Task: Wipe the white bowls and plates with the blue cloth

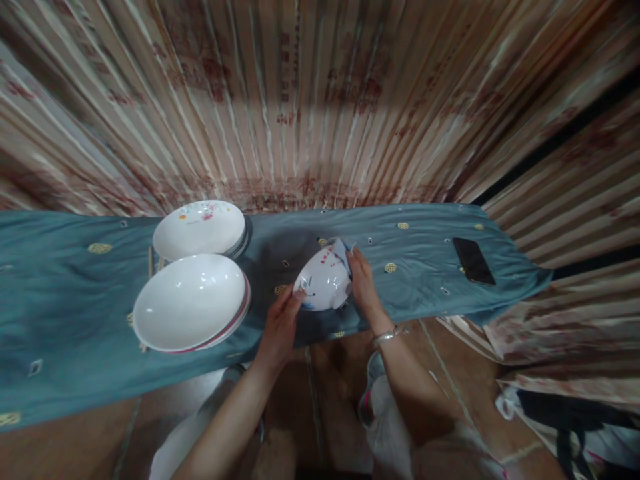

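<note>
Both hands [279, 325], reaching forward, hold a tilted bowl [323, 283] between them (the right hand [364, 283] with a cloth [341, 251]).

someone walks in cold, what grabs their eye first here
Probably the tilted white bowl near the middle, held by the left hand while the right hand presses a bluish cloth to it. Next, the front stack and rear stack of white dishes on the left, then the dark phone lying toward the right end.
</note>
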{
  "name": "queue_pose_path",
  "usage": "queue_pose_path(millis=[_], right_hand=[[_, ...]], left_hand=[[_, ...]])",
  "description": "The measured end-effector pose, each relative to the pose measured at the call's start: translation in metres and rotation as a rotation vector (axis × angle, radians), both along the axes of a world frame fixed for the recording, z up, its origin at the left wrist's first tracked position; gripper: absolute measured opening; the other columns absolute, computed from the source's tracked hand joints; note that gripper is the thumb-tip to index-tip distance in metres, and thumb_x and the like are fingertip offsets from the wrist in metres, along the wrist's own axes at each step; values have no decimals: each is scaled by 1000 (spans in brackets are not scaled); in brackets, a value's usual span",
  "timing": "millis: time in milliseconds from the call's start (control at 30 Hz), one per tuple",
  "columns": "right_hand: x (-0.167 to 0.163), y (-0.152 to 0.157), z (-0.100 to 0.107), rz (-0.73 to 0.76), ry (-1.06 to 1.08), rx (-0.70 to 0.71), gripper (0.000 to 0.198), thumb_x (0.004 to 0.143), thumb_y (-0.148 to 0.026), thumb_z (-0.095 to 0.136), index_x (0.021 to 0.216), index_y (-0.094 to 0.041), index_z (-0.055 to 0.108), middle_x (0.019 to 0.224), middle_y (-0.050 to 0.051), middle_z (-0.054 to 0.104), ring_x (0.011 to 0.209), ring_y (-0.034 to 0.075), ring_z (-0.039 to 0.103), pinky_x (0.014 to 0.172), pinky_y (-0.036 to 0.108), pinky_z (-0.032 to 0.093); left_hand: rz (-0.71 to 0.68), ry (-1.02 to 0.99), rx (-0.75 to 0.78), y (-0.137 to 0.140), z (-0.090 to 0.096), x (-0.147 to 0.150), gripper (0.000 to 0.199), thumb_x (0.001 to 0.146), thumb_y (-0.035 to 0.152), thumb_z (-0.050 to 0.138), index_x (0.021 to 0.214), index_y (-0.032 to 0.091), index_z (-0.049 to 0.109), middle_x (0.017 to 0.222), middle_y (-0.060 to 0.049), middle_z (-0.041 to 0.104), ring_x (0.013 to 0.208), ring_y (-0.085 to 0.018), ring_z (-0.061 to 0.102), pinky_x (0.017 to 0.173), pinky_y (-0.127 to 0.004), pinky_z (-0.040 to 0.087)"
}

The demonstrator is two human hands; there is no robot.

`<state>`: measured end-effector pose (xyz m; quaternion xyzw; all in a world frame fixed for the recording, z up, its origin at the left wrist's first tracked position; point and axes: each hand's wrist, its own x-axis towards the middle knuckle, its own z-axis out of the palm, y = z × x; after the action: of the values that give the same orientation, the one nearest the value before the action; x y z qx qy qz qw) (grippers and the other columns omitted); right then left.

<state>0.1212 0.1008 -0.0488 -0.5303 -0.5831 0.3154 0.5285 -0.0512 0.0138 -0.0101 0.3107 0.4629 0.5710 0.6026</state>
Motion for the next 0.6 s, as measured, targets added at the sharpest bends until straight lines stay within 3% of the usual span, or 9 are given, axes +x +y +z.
queue_pose_path(millis=[133, 300, 467, 600], right_hand=[[-3, -3, 12, -31, -5, -57, 70, 87, -72, 45, 124, -16, 66, 131, 13, 65, 128, 29, 57, 113, 44, 42], [-9, -12, 24, 43, -74, 29, 61, 94, -65, 39, 124, -20, 66, 128, 10, 67, 122, 26, 60, 110, 42, 45], [-15, -18, 35, 123, -152, 107, 49, 98, -53, 40, 127, -22, 64, 127, 8, 67, 118, 23, 62, 108, 39, 46], [-17, -25, 44, 186, -218, 173, 47, 101, -45, 37, 136, -20, 56, 138, 10, 60, 130, 22, 54, 115, 41, 39]], left_hand=[[4, 33, 38, 1, 1, -3, 39, 76, 38, 72, 110, 20, 72, 111, -6, 74, 114, -24, 62, 104, -36, 42], [-55, 221, 61, 4, 8, -13, 38, 69, 34, 76, 104, 18, 75, 98, -5, 75, 96, -24, 65, 92, -36, 46], [-27, 196, 81, 3, 14, -14, 43, 69, 35, 77, 109, 19, 73, 103, -5, 73, 93, -22, 63, 86, -32, 46], [1, 212, 54, 2, 15, -11, 32, 76, 46, 70, 92, 18, 75, 85, -4, 69, 82, -20, 60, 79, -29, 45]])
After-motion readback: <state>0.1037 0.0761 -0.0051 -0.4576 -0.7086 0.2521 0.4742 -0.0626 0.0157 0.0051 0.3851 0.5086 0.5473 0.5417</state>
